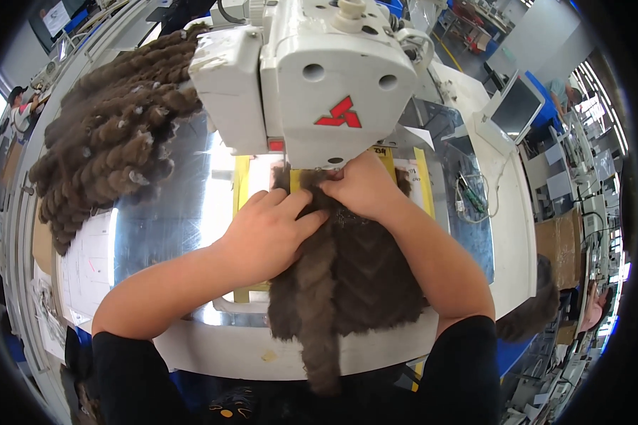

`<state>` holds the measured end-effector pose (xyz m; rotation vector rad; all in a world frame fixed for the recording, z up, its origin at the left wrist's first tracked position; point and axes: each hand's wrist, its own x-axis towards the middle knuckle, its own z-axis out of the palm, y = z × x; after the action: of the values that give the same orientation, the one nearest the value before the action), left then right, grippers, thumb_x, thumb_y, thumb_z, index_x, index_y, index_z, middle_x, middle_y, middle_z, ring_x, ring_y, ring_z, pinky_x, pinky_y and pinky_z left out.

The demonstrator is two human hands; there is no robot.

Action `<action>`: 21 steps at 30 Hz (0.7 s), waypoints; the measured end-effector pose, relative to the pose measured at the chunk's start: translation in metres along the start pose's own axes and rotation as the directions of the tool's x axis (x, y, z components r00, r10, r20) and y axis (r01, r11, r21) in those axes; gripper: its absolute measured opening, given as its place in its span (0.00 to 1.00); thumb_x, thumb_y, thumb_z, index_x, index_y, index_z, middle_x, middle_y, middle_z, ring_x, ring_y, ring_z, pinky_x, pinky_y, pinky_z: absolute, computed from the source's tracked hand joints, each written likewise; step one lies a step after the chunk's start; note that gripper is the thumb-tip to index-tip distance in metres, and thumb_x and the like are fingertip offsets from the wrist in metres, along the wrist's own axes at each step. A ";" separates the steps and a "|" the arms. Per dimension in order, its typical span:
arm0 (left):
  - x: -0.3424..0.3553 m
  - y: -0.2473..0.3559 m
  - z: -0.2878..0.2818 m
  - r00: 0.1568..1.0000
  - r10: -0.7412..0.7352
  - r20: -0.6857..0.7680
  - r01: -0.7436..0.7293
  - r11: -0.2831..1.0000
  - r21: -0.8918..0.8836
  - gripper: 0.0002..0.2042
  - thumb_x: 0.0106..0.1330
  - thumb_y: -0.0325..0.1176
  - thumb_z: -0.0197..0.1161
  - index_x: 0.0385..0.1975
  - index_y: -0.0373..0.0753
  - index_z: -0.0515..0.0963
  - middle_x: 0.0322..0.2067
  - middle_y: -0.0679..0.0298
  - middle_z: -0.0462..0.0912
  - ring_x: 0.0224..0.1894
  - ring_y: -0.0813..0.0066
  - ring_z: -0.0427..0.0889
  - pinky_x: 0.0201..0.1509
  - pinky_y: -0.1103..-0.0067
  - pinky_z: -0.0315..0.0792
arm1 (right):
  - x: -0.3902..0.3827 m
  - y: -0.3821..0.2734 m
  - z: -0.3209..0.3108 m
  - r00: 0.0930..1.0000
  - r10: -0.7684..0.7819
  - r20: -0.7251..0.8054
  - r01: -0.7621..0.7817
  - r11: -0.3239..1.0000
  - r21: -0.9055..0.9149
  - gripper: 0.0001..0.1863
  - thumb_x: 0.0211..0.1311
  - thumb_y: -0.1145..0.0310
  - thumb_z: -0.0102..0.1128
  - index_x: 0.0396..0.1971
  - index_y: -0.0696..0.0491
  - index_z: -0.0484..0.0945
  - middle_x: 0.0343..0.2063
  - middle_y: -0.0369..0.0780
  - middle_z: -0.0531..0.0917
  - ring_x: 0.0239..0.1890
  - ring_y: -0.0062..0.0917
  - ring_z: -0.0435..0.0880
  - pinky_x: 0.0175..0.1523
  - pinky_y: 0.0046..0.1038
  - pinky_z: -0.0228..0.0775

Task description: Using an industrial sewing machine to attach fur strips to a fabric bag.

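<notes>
A dark brown fur piece (376, 283) with chevron-like ridges lies below the white sewing machine head (340, 78). A lighter brown fur strip (315, 283) runs lengthwise over its left part, and its tail hangs past the table's front edge. My left hand (269, 230) is closed on the strip, with bent fingers and thumb pressing into the pile. Close under the machine head, my right hand (361, 185) pinches the far end of the fur. The needle and the exact spot of the right fingertips are hidden by the machine head and the pile.
A big heap of brown fur strips (113, 134) covers the left of the shiny metal plate (191, 170). Yellow tape (242, 188) marks the plate near the machine. Green-handled tweezers or snips (473, 198) lie at right, before a small monitor (515, 106). More fur (539, 304) hangs at the right.
</notes>
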<state>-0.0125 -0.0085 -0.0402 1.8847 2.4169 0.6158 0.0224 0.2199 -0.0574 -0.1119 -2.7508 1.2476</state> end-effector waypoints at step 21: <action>0.030 -0.017 0.022 0.991 0.075 -0.110 -0.031 0.934 0.355 0.17 0.57 0.31 0.60 0.46 0.36 0.83 0.47 0.54 0.88 0.32 0.69 0.82 0.35 0.73 0.71 | 0.018 0.000 -0.019 0.992 -0.122 -0.023 0.114 0.966 -0.233 0.15 0.52 0.65 0.70 0.40 0.53 0.86 0.36 0.48 0.88 0.43 0.48 0.86 0.47 0.42 0.78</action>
<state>-0.0309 0.0225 -0.0592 2.1013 2.7162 0.3208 0.0075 0.2362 -0.0430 0.0083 -2.8137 0.8840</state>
